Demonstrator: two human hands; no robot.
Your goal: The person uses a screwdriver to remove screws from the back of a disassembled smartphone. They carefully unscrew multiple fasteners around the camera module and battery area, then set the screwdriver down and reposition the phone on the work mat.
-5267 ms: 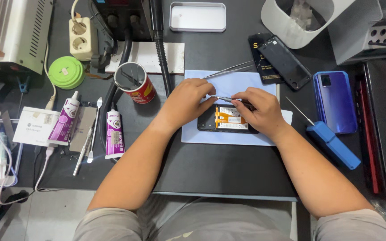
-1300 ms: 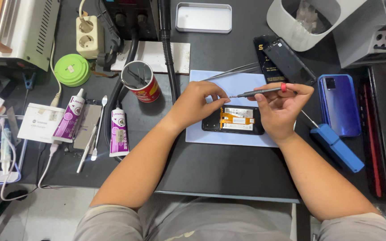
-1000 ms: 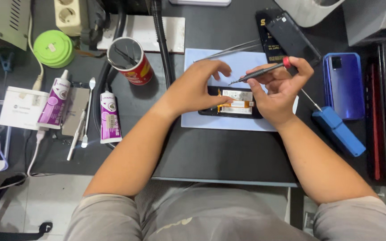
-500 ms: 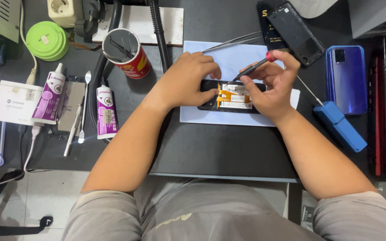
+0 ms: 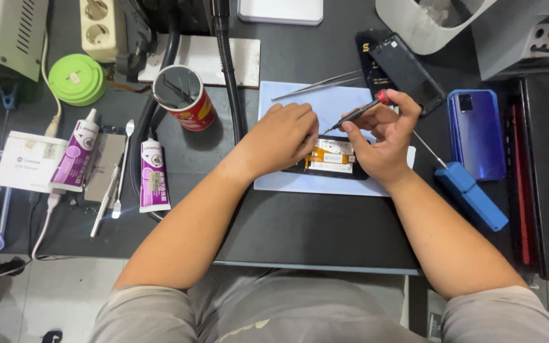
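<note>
Two purple-and-white glue tubes lie left on the dark table: one (image 5: 75, 159) leans over a flat white box (image 5: 32, 162) that bears a small grey label, the other (image 5: 153, 175) lies below a red can (image 5: 183, 97) with a yellow band. A dark phone screen (image 5: 406, 65) lies top right, tilted. A blue phone (image 5: 476, 132) lies beside it, back up.

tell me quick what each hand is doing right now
Left hand: closed loosely, fingers pressing down on the opened phone on the blue mat.
Right hand: closed on a small screwdriver, its tip pointing at the phone.
</note>
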